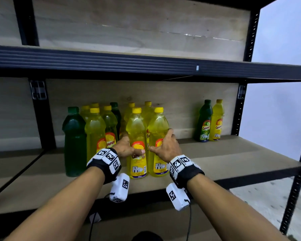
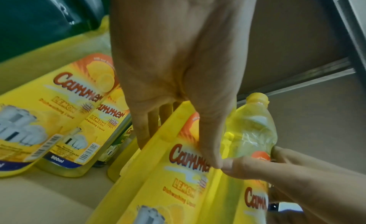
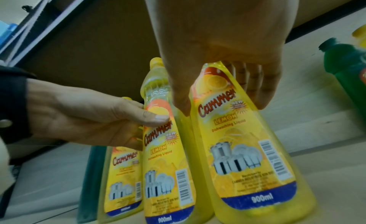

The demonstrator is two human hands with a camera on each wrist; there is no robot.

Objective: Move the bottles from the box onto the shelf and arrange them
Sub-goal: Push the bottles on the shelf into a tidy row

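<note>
Two yellow lemon dish-liquid bottles stand side by side at the front of a cluster on the wooden shelf (image 1: 215,162). My left hand (image 1: 129,146) grips the left front bottle (image 1: 137,164), thumb on its label and fingers round its left side. My right hand (image 1: 161,140) grips the right front bottle (image 1: 157,164), fingers round its right side. In the left wrist view my left hand (image 2: 178,149) clasps the left bottle (image 2: 174,188). In the right wrist view my right hand (image 3: 221,108) clasps the right bottle (image 3: 247,164). The box is out of view.
Behind and left of the held pair stand several more yellow and green bottles, with a big green bottle (image 1: 74,141) at the front left. A green bottle (image 1: 205,120) and a yellow bottle (image 1: 217,120) stand at the back right. The upper shelf beam (image 1: 146,63) hangs overhead.
</note>
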